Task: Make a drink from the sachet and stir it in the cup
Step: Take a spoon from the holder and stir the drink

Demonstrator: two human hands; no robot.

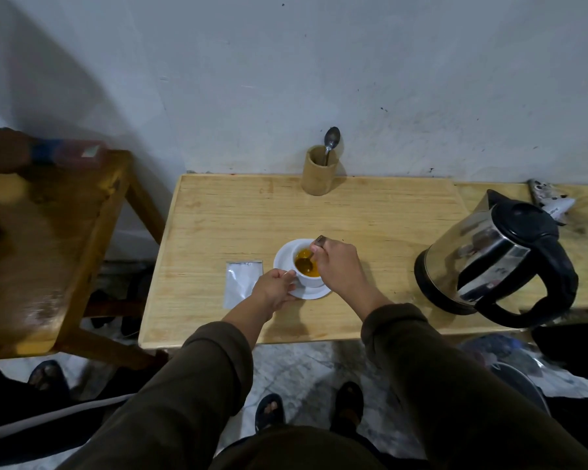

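1. On the pale wooden table [353, 212], head view: white cup [309, 281] seated on its saucer [282, 257], orange drink [307, 264] already inside.
2. Right hand [336, 266] closed round the handle of the spoon [308, 262], bowl dipped in the liquid; by the look of it, mid-stir.
3. Left hand [274, 288] pinched on the cup's near-left side at the saucer rim, probably to steady the cup against the stirring.
4. Silver sachet [242, 283] flat on the table just left of the saucer, touching or nearly touching the left hand (apparently emptied, though contents unreadable).
5. Kettle [496, 259] well apart at right, handle toward the person, likely parked clear after pouring.
6. Wooden holder [319, 170] at the wall with a spare spoon [330, 140] standing in it.
7. Hidden or unclear: cup handle under the left fingers; spoon handle mostly buried in the right fist; undissolved powder impossible to judge; crumpled wrapper [550, 201] behind the kettle illegible; side table at left dim and cut off.
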